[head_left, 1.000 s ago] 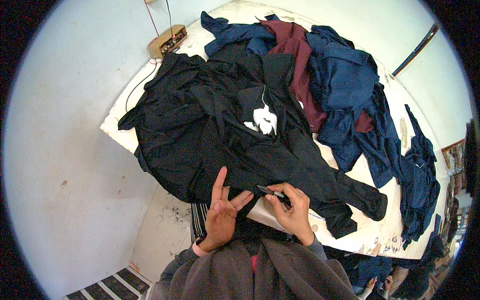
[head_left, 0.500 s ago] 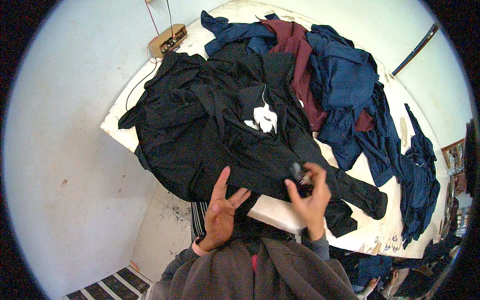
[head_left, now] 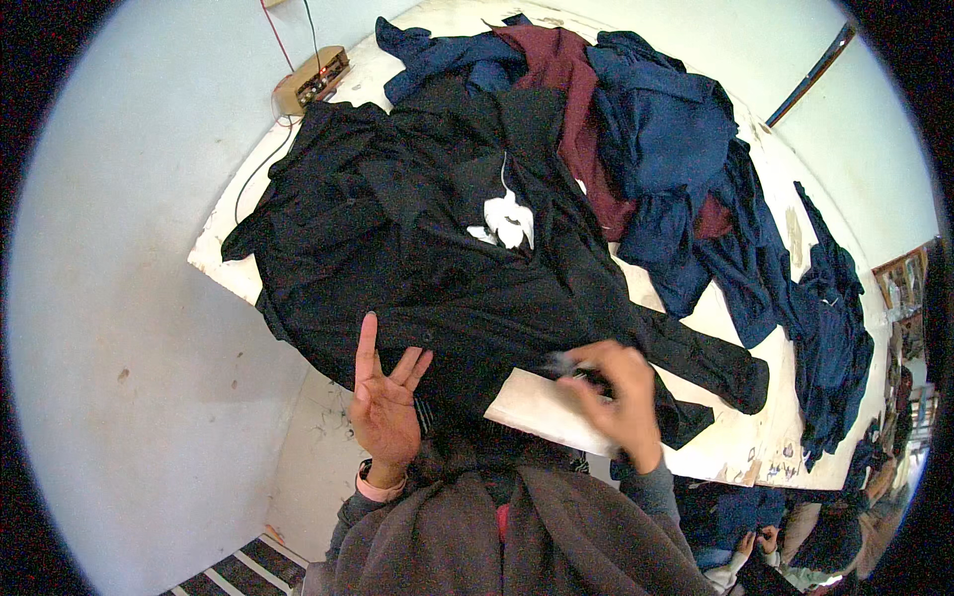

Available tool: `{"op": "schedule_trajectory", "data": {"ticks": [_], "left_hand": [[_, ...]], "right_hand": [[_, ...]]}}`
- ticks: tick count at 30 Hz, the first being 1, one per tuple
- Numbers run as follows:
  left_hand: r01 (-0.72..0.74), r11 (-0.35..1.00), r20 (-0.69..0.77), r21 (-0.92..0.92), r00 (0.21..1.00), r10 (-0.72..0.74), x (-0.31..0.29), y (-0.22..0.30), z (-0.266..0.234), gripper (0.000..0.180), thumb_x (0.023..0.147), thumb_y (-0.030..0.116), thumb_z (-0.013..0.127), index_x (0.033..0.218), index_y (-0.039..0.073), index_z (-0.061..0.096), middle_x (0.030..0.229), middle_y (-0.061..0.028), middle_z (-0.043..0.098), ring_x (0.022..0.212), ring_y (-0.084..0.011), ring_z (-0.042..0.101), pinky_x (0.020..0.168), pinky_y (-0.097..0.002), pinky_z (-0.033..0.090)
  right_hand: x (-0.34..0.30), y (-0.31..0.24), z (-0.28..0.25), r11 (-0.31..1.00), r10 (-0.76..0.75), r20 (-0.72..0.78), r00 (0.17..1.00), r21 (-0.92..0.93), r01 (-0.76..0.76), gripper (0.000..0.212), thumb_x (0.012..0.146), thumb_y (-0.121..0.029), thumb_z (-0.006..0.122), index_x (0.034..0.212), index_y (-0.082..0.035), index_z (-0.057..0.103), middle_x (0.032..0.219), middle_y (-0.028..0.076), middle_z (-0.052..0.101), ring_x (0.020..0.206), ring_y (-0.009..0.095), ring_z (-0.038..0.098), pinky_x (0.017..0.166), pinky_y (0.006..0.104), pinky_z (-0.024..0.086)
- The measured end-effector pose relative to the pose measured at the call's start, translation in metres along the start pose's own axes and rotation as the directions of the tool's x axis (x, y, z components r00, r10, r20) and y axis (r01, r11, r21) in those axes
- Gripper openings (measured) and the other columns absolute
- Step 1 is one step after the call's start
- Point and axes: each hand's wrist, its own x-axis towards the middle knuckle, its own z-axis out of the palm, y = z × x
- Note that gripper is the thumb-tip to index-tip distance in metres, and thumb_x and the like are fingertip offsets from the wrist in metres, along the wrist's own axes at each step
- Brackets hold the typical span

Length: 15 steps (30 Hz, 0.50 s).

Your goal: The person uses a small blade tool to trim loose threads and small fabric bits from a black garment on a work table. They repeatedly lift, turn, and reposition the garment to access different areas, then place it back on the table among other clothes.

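Observation:
A large black garment lies crumpled over the near left part of the table, its lower edge hanging past the table's front. My left hand is over that hanging edge, palm turned up, with the index finger stretched out and the other visible fingers spread. Nothing shows in it. To the right, my right hand curls round a small dark tool with a greyish tip that points left; motion blur hides its exact kind. This hand is above the table's front edge, beside the black cloth. White scraps rest on the garment.
Dark blue garments and a maroon one are heaped on the white table. A brown electrical box with wires sits at the far left corner. Another person's hands show at the lower right.
My left hand has moved left and slightly up, still spread. My right hand has turned, its fingers closing further round the small tool. The whole view has shifted a little.

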Motion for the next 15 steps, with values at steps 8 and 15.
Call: {"op": "schedule_trajectory", "data": {"ticks": [8,15], "left_hand": [[0.033,0.999,0.008,0.021,0.999,-0.033,-0.002,0.006,0.003,0.094,0.094,0.049,0.053,0.161,-0.003,0.012,0.17,-0.0103,0.012,0.127,-0.034,0.062,0.112,-0.0518,0.044],[0.037,0.999,0.019,0.006,0.999,-0.037,-0.002,0.007,0.007,0.094,0.094,0.048,0.054,0.161,-0.003,0.011,0.171,-0.0111,0.009,0.127,-0.0341,0.061,0.112,-0.0506,0.045]], "right_hand": [[-0.002,-0.012,0.054,0.894,-0.234,-0.022,0.972,-0.397,0.207,0.031,0.08,-0.018,0.077,0.109,-0.008,0.07,0.089,0.001,0.065,0.073,0.019,0.057,0.066,0.0347,0.039],[0.001,-0.011,0.059,0.841,-0.302,0.005,0.953,-0.469,0.269,0.031,0.082,-0.02,0.075,0.11,-0.009,0.07,0.092,0.0,0.064,0.073,0.018,0.055,0.066,0.0343,0.039]]}}
